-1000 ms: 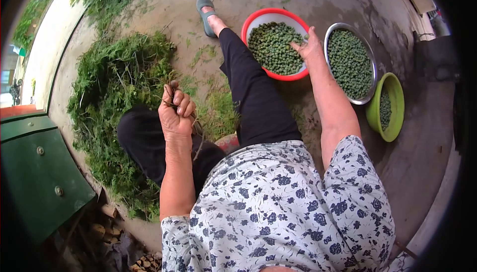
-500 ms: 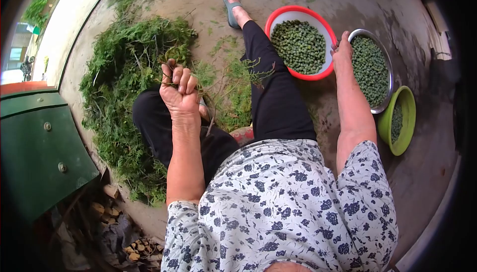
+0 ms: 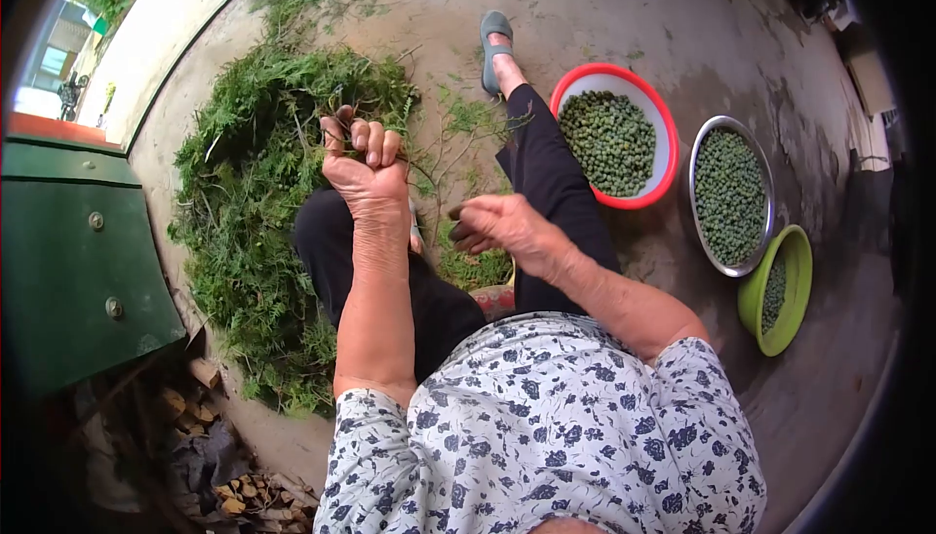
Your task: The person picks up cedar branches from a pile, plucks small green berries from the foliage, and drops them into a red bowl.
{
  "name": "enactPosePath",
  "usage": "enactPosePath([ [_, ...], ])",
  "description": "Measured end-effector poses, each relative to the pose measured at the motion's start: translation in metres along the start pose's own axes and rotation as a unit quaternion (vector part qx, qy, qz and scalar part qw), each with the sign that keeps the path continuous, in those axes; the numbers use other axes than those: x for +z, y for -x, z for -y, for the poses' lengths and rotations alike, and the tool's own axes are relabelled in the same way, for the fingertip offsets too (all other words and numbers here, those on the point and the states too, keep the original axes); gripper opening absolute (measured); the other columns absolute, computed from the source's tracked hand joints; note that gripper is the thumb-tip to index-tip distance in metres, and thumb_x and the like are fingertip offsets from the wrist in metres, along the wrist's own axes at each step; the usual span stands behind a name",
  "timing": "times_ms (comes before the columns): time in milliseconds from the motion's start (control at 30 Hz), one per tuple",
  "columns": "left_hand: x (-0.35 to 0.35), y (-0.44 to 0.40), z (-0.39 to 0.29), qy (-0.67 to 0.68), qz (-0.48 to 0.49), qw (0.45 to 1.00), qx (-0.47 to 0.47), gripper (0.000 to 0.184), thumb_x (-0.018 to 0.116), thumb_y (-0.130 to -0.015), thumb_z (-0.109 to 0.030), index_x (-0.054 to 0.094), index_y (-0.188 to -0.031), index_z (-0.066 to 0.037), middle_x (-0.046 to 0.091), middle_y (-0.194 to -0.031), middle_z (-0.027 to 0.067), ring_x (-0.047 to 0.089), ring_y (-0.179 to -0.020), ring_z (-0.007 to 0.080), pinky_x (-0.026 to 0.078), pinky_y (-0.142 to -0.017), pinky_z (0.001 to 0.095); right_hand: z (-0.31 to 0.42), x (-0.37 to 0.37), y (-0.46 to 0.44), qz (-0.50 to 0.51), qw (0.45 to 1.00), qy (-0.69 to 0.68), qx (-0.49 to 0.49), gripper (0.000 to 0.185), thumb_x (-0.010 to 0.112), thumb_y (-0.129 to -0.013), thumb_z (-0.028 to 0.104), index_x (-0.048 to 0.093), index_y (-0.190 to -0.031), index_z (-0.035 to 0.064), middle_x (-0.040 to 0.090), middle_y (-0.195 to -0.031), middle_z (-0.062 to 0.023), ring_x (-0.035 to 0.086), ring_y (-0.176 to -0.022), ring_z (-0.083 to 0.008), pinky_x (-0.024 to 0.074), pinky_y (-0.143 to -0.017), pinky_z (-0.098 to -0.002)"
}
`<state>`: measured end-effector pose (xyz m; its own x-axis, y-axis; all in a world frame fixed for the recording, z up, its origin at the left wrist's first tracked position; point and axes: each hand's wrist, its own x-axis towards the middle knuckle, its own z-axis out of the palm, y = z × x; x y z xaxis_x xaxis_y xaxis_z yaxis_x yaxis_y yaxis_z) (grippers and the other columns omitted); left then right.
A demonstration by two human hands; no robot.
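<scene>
My left hand (image 3: 366, 158) is raised over my bent knee, its fingers closed on a thin leafy branch (image 3: 444, 158) that spreads to the right. My right hand (image 3: 502, 230) hovers over my lap, just right of the branch's lower stem, with its fingers curled. Whether anything is between those fingers is too small to tell. Round green berries fill much of a white basin with a red rim (image 3: 667, 134). Beside it stands a steel bowl (image 3: 769, 183) full of similar berries. A lime-green bowl (image 3: 798, 290), tilted, holds fewer.
A large heap of green sprigs (image 3: 244, 193) lies to the left, with more at the top. At the left edge is a green panel (image 3: 68, 261) with bolts. Chopped wood (image 3: 244, 495) lies at the lower left. My outstretched leg (image 3: 556, 173) reaches toward the basin.
My right hand has left the red-rimmed basin and come in over my lap beside the branch. My left hand still holds the branch. The view has shifted, so the bowls appear further right and lower.
</scene>
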<state>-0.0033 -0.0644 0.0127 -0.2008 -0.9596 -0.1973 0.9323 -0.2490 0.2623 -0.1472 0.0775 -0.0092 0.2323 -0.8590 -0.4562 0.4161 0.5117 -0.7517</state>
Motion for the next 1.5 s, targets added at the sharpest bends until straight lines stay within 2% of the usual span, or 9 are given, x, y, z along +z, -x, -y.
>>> enactPosePath([
  [233, 0.012, -0.005, -0.025, -0.120, 0.013, 0.986, 0.112, 0.031, 0.049, -0.092, -0.034, 0.054, -0.102, -0.005, 0.054, -0.074, 0.0024, 0.049, -0.061, 0.0113, 0.040, -0.055, 0.0242, 0.031, 0.047, -0.025, -0.043, 0.998, -0.050, 0.011, 0.020, 0.054, -0.089, 0.022, 0.056, -0.090, 0.0024, 0.061, -0.077, -0.0062, 0.062, -0.067, -0.0109, 0.0462, -0.049, -0.0221],
  [400, 0.009, -0.026, -0.060, -0.414, -0.108, 0.869, 0.248, 0.041, 0.060, -0.087, -0.019, 0.045, -0.122, -0.005, 0.060, -0.102, 0.0040, 0.059, -0.086, 0.0129, 0.045, -0.073, 0.0285, 0.055, -0.004, -0.045, -0.247, 0.910, 0.284, -0.176, 0.018, 0.052, -0.088, 0.018, 0.060, -0.086, 0.0021, 0.051, -0.061, 0.0014, 0.047, -0.052, -0.0034, 0.0370, -0.043, -0.0192],
  [433, 0.006, -0.028, -0.071, -0.400, -0.111, 0.878, 0.237, 0.039, 0.059, -0.087, -0.019, 0.045, -0.121, -0.005, 0.061, -0.101, 0.0047, 0.060, -0.085, 0.0132, 0.045, -0.074, 0.0282, 0.049, -0.029, -0.054, -0.249, 0.829, 0.441, -0.240, 0.020, 0.055, -0.083, 0.019, 0.059, -0.080, -0.0002, 0.057, -0.064, -0.0156, 0.060, -0.062, -0.0269, 0.0473, -0.055, -0.0344],
  [667, -0.012, -0.023, -0.087, -0.327, -0.149, 0.923, 0.136, 0.014, 0.056, -0.088, -0.012, 0.057, -0.099, -0.004, 0.064, -0.080, 0.0051, 0.061, -0.064, 0.0115, 0.049, -0.060, 0.0241, 0.032, -0.044, -0.089, 0.198, 0.655, 0.729, -0.027, 0.019, 0.057, -0.079, 0.020, 0.062, -0.073, 0.0024, 0.060, -0.072, -0.0169, 0.061, -0.071, -0.0308, 0.0479, -0.065, -0.0400],
  [733, -0.019, -0.028, -0.086, -0.317, -0.120, 0.932, 0.128, 0.017, 0.058, -0.087, -0.014, 0.056, -0.102, -0.005, 0.064, -0.082, 0.0060, 0.062, -0.066, 0.0126, 0.050, -0.059, 0.0239, 0.068, -0.069, -0.155, 0.085, 0.667, 0.720, -0.171, 0.015, 0.057, -0.078, 0.017, 0.060, -0.066, 0.0087, 0.057, -0.061, -0.0079, 0.059, -0.062, -0.0214, 0.0469, -0.060, -0.0340],
  [800, -0.013, -0.028, -0.083, -0.317, -0.121, 0.931, 0.134, 0.018, 0.057, -0.087, -0.014, 0.057, -0.102, -0.005, 0.064, -0.082, 0.0064, 0.062, -0.065, 0.0127, 0.050, -0.058, 0.0236, 0.162, -0.015, -0.161, -0.031, 0.954, 0.222, -0.197, 0.026, 0.064, -0.081, 0.024, 0.058, -0.095, 0.0025, 0.059, -0.084, -0.0058, 0.060, -0.079, -0.0165, 0.0493, -0.068, -0.0308],
  [933, -0.005, -0.024, -0.083, -0.299, -0.137, 0.935, 0.133, 0.015, 0.057, -0.087, -0.011, 0.059, -0.100, -0.004, 0.065, -0.080, 0.0061, 0.061, -0.062, 0.0115, 0.049, -0.057, 0.0233, 0.227, 0.029, -0.166, -0.147, 0.915, 0.132, -0.352, 0.043, 0.060, -0.084, 0.015, 0.046, -0.120, -0.0041, 0.058, -0.102, -0.0124, 0.060, -0.089, -0.0226, 0.0505, -0.078, -0.0332],
  [1233, -0.010, 0.004, -0.072, -0.261, -0.102, 0.950, 0.138, 0.013, 0.057, -0.087, -0.011, 0.058, -0.098, -0.004, 0.064, -0.080, 0.0065, 0.061, -0.063, 0.0132, 0.050, -0.058, 0.0245, 0.055, 0.003, -0.077, -0.097, 0.989, 0.082, -0.072, 0.016, 0.055, -0.088, 0.018, 0.063, -0.092, 0.0039, 0.058, -0.064, -0.0016, 0.059, -0.055, -0.0122, 0.0517, -0.052, -0.0281],
  [1500, -0.015, 0.082, -0.132, -0.146, -0.096, 0.958, 0.226, 0.014, 0.055, -0.088, -0.016, 0.059, -0.094, -0.004, 0.062, -0.076, 0.0053, 0.057, -0.064, 0.0136, 0.050, -0.059, 0.0254, -0.014, -0.044, -0.013, -0.026, 0.999, -0.046, -0.009, 0.027, 0.057, -0.085, 0.009, 0.053, -0.109, -0.0017, 0.063, -0.083, -0.0091, 0.065, -0.069, -0.0194, 0.0545, -0.061, -0.0320],
])
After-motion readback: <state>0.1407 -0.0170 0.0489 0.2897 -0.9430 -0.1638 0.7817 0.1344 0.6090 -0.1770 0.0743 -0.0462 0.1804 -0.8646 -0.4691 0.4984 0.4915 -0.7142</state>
